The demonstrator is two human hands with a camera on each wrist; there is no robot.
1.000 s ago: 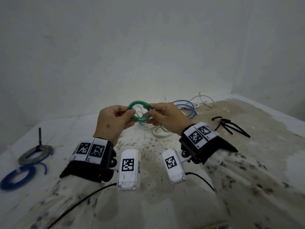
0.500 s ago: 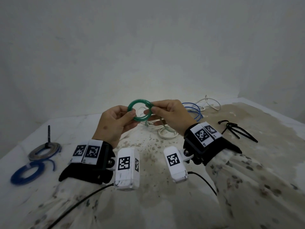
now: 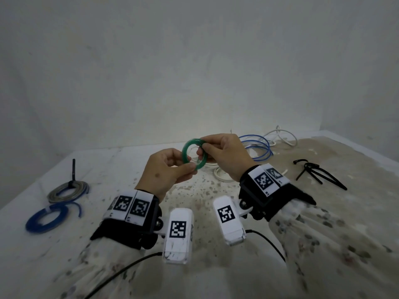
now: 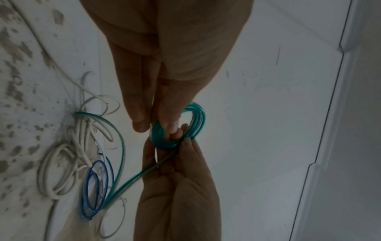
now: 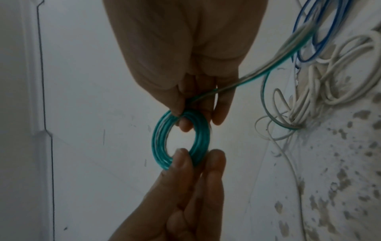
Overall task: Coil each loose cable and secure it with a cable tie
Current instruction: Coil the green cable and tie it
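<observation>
A small green cable coil is held up over the table between both hands. My left hand pinches its lower edge between thumb and fingers. My right hand pinches the top right of the ring, with one finger through the hole. In the right wrist view the coil shows several turns, and its loose green tail runs from my right fingers back to the cable pile. The left wrist view shows the same coil and tail.
Loose white cables and a loose blue cable lie tangled behind the hands. Black cable ties lie at the right. At the left sit a grey coil with a black tie and a blue coil.
Both hands have lifted the green coil a little. My right hand's grip has moved from the coil's right side up to its top.
</observation>
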